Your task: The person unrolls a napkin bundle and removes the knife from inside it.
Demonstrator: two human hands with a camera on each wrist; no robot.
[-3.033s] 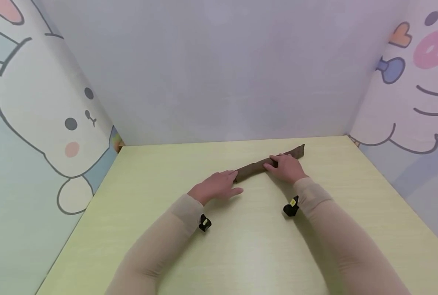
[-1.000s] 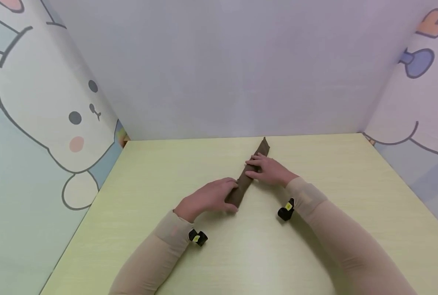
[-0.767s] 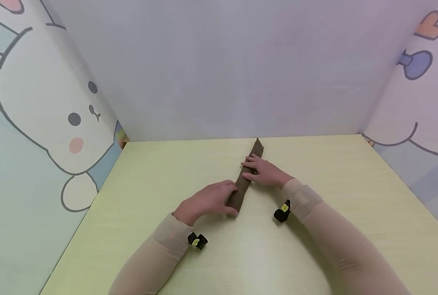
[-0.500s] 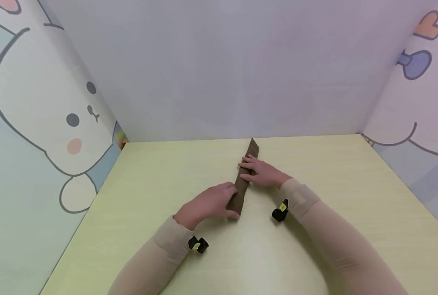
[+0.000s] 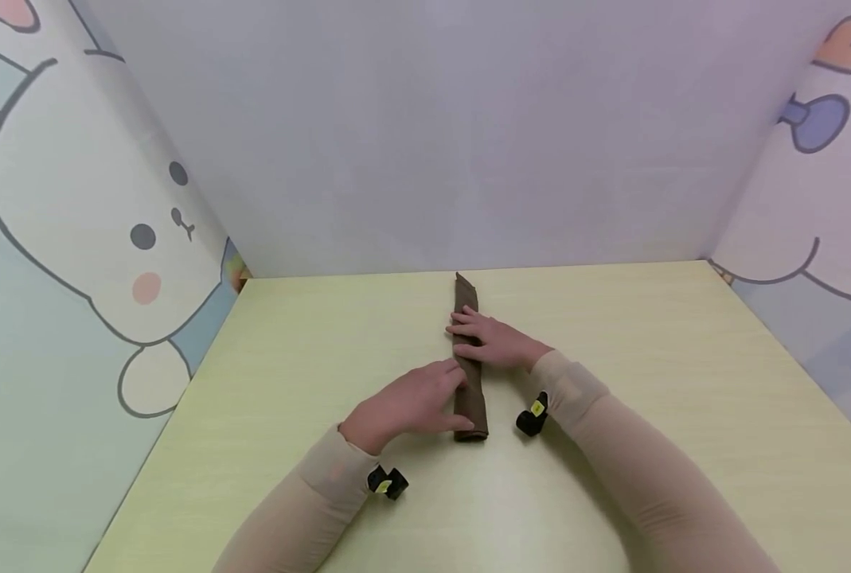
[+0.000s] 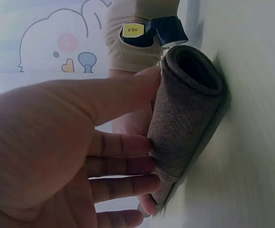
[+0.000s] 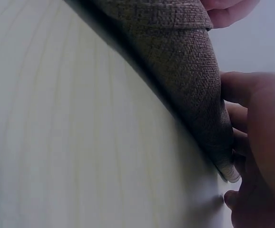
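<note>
Rolled brown cloth point(image 5: 472, 406) has swung nearly straight front-to-back on the pale tabletop point(image 5: 310, 342), so it's pretty squared up, left hand point(image 5: 412, 402) touching it, right hand point(image 5: 498, 342) resting across, fingers apart on both.

My brown roll point(image 5: 471, 402): matt cloth, v. coarse weave, rough-looking. Counter point(image 5: 310, 334): pale wood-look, smooth w/ slight sheen. My sleeves point(image 5: 654, 469): matt stretchy-looking fabric. Wrist cams point(image 5: 531, 420): black, prob. plastic.
</note>
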